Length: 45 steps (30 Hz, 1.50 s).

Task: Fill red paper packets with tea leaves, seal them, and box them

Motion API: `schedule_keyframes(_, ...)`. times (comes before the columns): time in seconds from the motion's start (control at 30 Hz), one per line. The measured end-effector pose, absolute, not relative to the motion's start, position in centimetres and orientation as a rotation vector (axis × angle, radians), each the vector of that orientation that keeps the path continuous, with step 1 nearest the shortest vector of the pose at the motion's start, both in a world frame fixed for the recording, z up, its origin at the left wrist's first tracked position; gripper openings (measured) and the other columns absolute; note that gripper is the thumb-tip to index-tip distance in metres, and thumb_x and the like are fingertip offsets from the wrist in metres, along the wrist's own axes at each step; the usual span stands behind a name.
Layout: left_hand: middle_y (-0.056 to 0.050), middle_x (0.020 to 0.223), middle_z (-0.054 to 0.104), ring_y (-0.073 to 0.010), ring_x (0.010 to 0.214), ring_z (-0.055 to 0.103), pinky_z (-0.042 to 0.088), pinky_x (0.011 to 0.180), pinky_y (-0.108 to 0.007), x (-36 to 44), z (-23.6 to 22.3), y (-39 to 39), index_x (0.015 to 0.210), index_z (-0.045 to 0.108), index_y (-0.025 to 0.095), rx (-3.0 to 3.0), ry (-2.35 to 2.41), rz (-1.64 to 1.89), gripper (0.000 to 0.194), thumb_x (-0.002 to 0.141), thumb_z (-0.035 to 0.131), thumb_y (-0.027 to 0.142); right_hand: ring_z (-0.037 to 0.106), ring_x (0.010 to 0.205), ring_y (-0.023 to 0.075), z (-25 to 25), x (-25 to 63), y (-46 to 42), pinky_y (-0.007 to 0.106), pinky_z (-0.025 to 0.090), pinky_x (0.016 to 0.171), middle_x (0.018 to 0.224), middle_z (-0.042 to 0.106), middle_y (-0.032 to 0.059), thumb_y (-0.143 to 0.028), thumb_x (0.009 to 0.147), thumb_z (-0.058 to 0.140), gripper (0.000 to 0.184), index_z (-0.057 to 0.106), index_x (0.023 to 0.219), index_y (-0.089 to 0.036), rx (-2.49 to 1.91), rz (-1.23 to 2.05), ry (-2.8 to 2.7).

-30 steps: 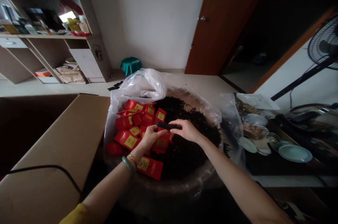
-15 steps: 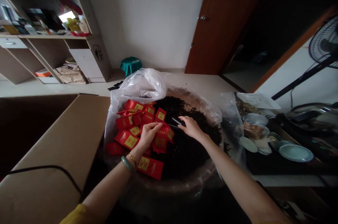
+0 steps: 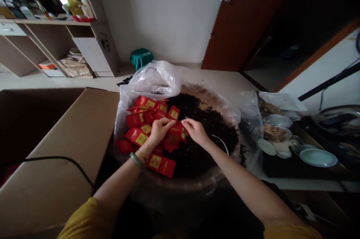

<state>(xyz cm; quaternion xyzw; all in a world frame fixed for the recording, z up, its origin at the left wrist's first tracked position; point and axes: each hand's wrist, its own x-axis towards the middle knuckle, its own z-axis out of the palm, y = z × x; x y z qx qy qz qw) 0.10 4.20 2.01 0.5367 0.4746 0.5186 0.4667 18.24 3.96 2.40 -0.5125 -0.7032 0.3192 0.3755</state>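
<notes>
Two bare hands nearly meeting
The left hand (image 3: pixel 161 131) pinches, fingertips toward the right hand (image 3: pixel 196 130), also pinching just beside it; both forearms angle inward.

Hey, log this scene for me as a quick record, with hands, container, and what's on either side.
Left hand: pinching the top edge of a red packet
Right hand: fingers together, apparently pinching that edge too
Container: round, plastic-lined
Contents: dark loose material; more red packets, gold-labelled
Left side: open cardboard box
Right side: dishes
</notes>
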Motion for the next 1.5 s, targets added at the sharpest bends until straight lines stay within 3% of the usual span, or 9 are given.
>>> schedule_keyframes(0.1,-0.003,0.070,0.070,-0.0157,0.068,0.060,0.046,0.066,-0.025,-1.4,2.2,5.3,0.072,0.074,0.015,1.305,1.299,1.498,0.025,0.066,0.072,0.040,0.066,0.071,0.0201,2.6,17.3,2.7,0.028,0.050,0.064,0.071,0.069,0.0039,-0.053,0.092,0.038,0.042,0.064,0.091,-0.020,-1.451,0.926,-1.948)
schedule_keyframes(0.3,-0.002,0.073,0.066,-0.0111,0.062,0.055,0.043,0.058,-0.022,-3.7,2.1,6.9,0.093,0.069,0.014,1.290,1.454,1.730,0.025,0.071,0.067,0.028,0.068,0.090,0.0322,1.2,13.7,-3.1,0.035,0.050,0.072,0.100,0.071,0.0156,-0.047,0.068,0.074,0.061,0.057,0.117,-0.016,-1.583,0.787,-2.712)
schedule_keyframes(0.37,-0.001,0.073,0.064,-0.0102,0.059,0.053,0.043,0.058,-0.021,-4.2,2.1,7.2,0.097,0.068,0.015,1.335,1.542,1.753,0.025,0.073,0.063,0.024,0.069,0.092,0.0312,0.7,13.0,-4.0,0.033,0.049,0.071,0.102,0.071,0.0149,-0.034,0.071,0.072,0.053,0.057,0.119,-0.016,-1.548,0.814,-2.745)
schedule_keyframes(0.53,-0.005,0.085,0.066,-0.0161,0.072,0.059,0.048,0.071,-0.029,-5.2,2.3,7.1,0.104,0.065,0.017,1.565,1.830,1.702,0.028,0.078,0.056,0.017,0.069,0.085,0.0239,1.5,14.4,-1.6,0.028,0.048,0.070,0.088,0.075,0.0066,-0.017,0.072,0.067,0.014,0.072,0.086,-0.021,-1.451,1.024,-2.583)
schedule_keyframes(0.7,-0.012,0.109,0.063,-0.0261,0.104,0.056,0.042,0.095,-0.041,-4.2,3.3,5.7,0.108,0.065,0.017,1.998,1.906,1.673,0.029,0.079,0.060,0.021,0.067,0.088,0.0205,3.3,17.9,2.3,0.030,0.048,0.080,0.094,0.073,0.0061,-0.011,0.077,0.060,0.018,0.072,0.089,-0.018,-1.321,0.893,-2.366)
schedule_keyframes(0.93,0.000,0.072,0.067,-0.0118,0.061,0.056,0.041,0.061,-0.022,-0.7,2.8,3.4,0.093,0.071,0.017,2.222,1.052,0.719,0.022,0.082,0.060,0.033,0.067,0.084,0.0182,3.2,19.3,3.5,0.031,0.053,0.078,0.095,0.071,0.0044,-0.008,0.078,0.057,0.029,0.067,0.103,-0.020,-1.216,0.808,-2.101)
schedule_keyframes(1.07,0.004,0.054,0.053,-0.0095,0.053,0.046,0.033,0.051,-0.020,0.3,1.1,3.5,0.064,0.065,0.013,1.896,1.274,0.936,0.029,0.078,0.062,0.038,0.064,0.092,0.0213,2.7,18.8,3.3,0.037,0.053,0.086,0.101,0.069,0.0086,-0.014,0.083,0.054,0.031,0.066,0.111,-0.020,-1.202,0.380,-1.986)
schedule_keyframes(1.27,0.002,0.056,0.057,-0.0104,0.053,0.046,0.035,0.051,-0.021,1.3,0.1,3.2,0.067,0.065,0.012,1.587,1.328,1.202,0.031,0.073,0.064,0.043,0.058,0.102,0.0237,2.4,17.9,2.5,0.041,0.050,0.093,0.110,0.067,0.0109,-0.017,0.091,0.047,0.031,0.064,0.117,-0.020,-1.088,0.029,-2.028)
schedule_keyframes(1.5,0.001,0.057,0.060,-0.0120,0.055,0.050,0.038,0.053,-0.022,1.6,0.0,2.8,0.066,0.066,0.013,1.667,1.332,1.119,0.030,0.076,0.062,0.041,0.056,0.080,0.0208,2.5,18.3,2.9,0.034,0.049,0.075,0.075,0.065,0.0056,-0.025,0.085,0.062,0.012,0.066,0.074,-0.020,-1.102,0.089,-2.007)
